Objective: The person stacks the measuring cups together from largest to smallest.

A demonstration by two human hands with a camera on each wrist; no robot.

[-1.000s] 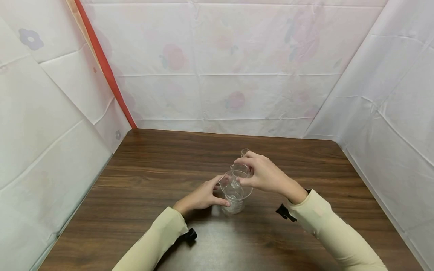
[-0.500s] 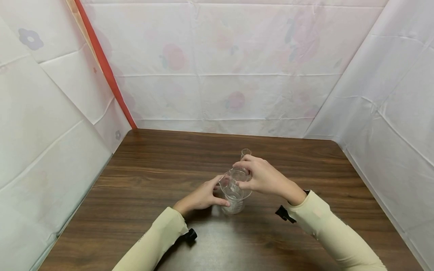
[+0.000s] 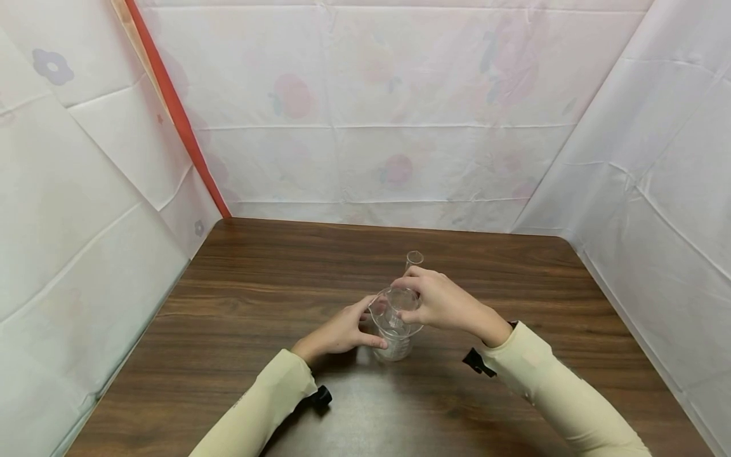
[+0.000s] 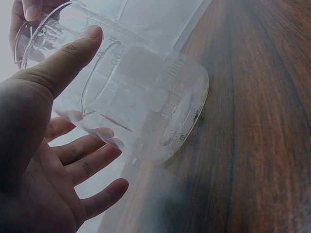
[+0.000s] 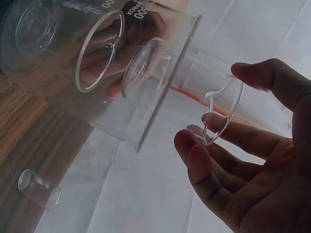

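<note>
A large clear glass beaker (image 3: 394, 348) stands upright on the table. My left hand (image 3: 339, 329) holds it around its side, thumb on the near side and fingers opposite. Inside it sits a smaller beaker, whose curved rim (image 4: 86, 92) shows through the wall in the left wrist view. With thumb and fingertips my right hand (image 3: 448, 301) grips another small beaker (image 5: 194, 73) near its rim. The base of that held beaker is inside the large beaker's mouth, above the inner one.
Behind the right hand a small clear glass vessel (image 3: 415, 258) stands on the brown wood-grain table (image 3: 274, 266); the right wrist view shows this vessel (image 5: 39, 190) too. White printed sheets (image 3: 354, 139) enclose the table at the back and sides.
My right hand has lowered the small beaker further into the large one. More of the vessel behind that hand now shows. The left hand stays in place.
</note>
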